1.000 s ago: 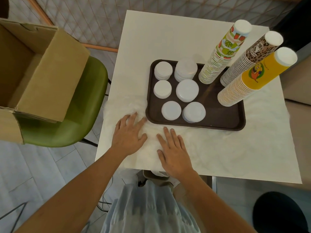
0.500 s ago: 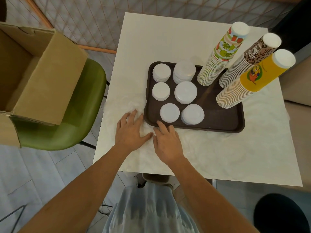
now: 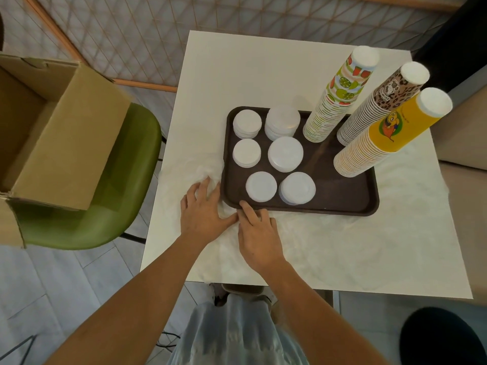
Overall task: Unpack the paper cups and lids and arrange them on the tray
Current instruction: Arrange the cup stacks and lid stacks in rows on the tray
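Brown tray (image 3: pixel 342 191), right hand (image 3: pixel 259 238) touching near edge, left hand (image 3: pixel 201 214) beside

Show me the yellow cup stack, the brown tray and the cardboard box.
yellow cup stack (image 3: pixel 390 130): head view, printed yellow side.
brown tray (image 3: pixel 342 191): head view, bare floor.
cardboard box (image 3: pixel 66 143): head view, outer wall.

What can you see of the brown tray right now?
The tray is dark brown, rectangular with rounded corners and a low raised rim, plastic by its look. It lies flat on the white table, amid crinkled clear wrap. Six piles of white lids fill its left half; three tall cup stacks stand at its right. The right hand touches its near rim with one fingertip; the left hand rests beside its near-left corner.
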Demonstrator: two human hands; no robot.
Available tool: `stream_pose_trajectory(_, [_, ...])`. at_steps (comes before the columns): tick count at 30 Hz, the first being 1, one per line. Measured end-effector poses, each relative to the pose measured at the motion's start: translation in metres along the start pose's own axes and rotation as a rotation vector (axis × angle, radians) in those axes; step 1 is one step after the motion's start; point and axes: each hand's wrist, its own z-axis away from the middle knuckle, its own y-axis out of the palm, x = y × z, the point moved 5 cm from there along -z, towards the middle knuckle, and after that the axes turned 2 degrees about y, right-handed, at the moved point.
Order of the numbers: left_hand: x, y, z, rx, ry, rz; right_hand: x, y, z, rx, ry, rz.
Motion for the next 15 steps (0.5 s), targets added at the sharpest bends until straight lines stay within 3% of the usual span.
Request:
stream_pose_trajectory(6, [0.003,0.003,-0.002,-0.015,0.0,0.038,0.0,0.002,0.004,-0.009,0.002,-0.026])
stream_pose_trajectory(12, [0.01,0.002,0.004,-0.111,0.122,0.144,-0.013,0.005,0.015,-0.069,0.022,-0.011])
stream_pose_trajectory(15, [0.014,0.004,0.011,-0.152,0.201,0.027,-0.022,0.005,0.022,-0.114,0.005,0.063])
